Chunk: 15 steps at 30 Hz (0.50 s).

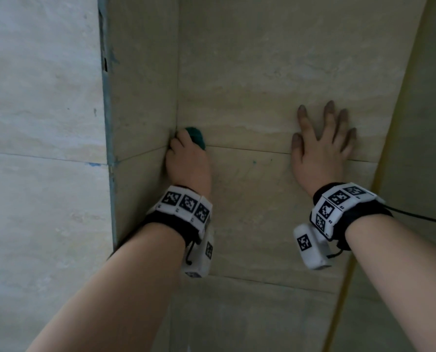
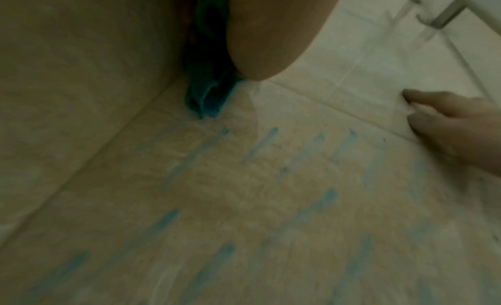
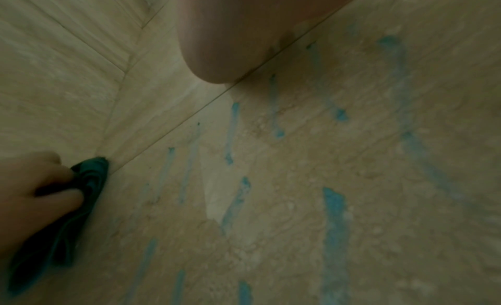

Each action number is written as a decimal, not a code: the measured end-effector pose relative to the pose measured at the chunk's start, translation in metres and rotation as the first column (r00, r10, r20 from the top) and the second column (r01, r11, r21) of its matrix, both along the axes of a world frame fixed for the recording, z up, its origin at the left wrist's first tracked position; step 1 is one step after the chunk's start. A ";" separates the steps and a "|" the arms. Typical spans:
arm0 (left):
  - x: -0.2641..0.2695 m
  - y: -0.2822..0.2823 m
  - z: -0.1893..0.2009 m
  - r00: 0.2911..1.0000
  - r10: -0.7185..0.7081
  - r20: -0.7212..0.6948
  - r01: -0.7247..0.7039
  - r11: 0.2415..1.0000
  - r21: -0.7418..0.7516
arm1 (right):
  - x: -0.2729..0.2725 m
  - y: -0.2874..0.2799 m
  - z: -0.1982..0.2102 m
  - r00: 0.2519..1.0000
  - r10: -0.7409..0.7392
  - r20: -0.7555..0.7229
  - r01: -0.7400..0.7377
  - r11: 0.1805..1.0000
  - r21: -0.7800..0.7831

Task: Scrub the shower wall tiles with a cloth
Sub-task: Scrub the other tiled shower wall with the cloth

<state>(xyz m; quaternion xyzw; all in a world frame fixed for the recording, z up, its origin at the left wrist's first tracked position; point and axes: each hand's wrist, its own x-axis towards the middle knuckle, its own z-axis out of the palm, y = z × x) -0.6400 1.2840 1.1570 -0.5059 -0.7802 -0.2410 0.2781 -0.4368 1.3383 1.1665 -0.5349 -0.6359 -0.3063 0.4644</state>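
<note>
- The cloth (image 1: 196, 137), dark teal and bunched, sits pressed into the inside corner where the narrow side wall (image 1: 143, 97) meets the back wall tiles (image 1: 262, 72), right at a horizontal grout line (image 1: 249, 149).
- The left hand (image 1: 186, 161) curls its fingers round the cloth and holds it against the tile; in the right wrist view a tail of cloth hangs below the fist.
- The right hand (image 1: 318, 153) lies flat on the back wall with fingers spread, well apart from the cloth, its palm across the same grout line.
- Between the two hands is a bare stretch of tile; in the wrist views it carries blue streaks (image 3: 335, 211) running down it.
- To the left, the side wall ends at an outer edge with a blue-grey strip (image 1: 107, 110); past it stands another pale tiled face (image 1: 39, 123).
- To the right, a yellowish vertical seam (image 1: 379, 174) bounds the back wall.
- Both wrists wear bands of black-and-white square markers (image 1: 331, 207); tiny characters beside them are too small to read.
</note>
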 end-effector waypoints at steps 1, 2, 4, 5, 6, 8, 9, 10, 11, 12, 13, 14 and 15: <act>-0.001 0.000 -0.008 1.000 0.000 0.000 0.000 1.000 -0.017 | 0.000 0.000 0.000 1.000 0.001 0.003 -0.001 1.000 -0.006; -0.001 0.000 -0.014 1.000 -0.003 0.000 0.003 0.999 -0.032 | 0.000 0.000 0.000 1.000 0.000 0.005 0.000 1.000 -0.013; -0.002 -0.001 -0.021 1.000 -0.013 0.009 0.014 0.999 -0.050 | 0.000 0.000 0.000 1.000 0.001 0.005 -0.001 1.000 -0.019; -0.002 -0.002 -0.022 1.000 -0.018 0.017 0.019 0.999 -0.051 | 0.000 -0.001 -0.001 1.000 0.004 0.004 -0.004 1.000 -0.016; -0.002 -0.002 -0.021 0.999 -0.022 0.024 0.023 0.999 -0.044 | -0.001 -0.001 -0.001 1.000 0.008 0.002 -0.008 1.000 -0.010; 0.000 -0.001 -0.019 0.996 -0.046 0.082 0.048 0.998 -0.028 | -0.001 -0.001 -0.003 1.000 0.009 0.001 -0.009 1.000 0.001; 0.001 -0.001 -0.017 0.990 -0.065 0.129 0.066 0.998 0.001 | -0.002 -0.001 -0.004 1.000 0.009 0.001 -0.009 1.000 0.001; 0.001 0.001 -0.017 0.983 -0.078 0.166 0.072 0.996 0.044 | -0.002 -0.001 -0.004 1.000 0.012 0.002 -0.012 1.000 -0.001; 0.000 0.004 -0.016 0.977 -0.086 0.194 0.068 0.993 0.097 | -0.002 -0.001 -0.004 1.000 0.015 0.003 -0.015 1.000 0.000; -0.001 0.010 -0.015 0.977 -0.093 0.193 0.061 0.985 0.163 | -0.002 -0.001 -0.004 1.000 0.016 0.004 -0.016 1.000 0.002; 0.000 0.010 -0.009 0.974 -0.111 0.200 0.072 0.979 0.192 | -0.002 -0.001 -0.004 1.000 0.014 0.004 -0.014 1.000 0.002; 0.000 0.008 -0.002 0.972 -0.112 0.208 0.070 0.978 0.196 | -0.002 -0.001 -0.005 1.000 0.011 0.004 -0.011 1.000 -0.001; 0.000 0.007 0.006 0.970 -0.122 0.212 0.075 0.973 0.219 | -0.002 -0.001 -0.005 1.000 0.010 0.003 -0.010 1.000 -0.006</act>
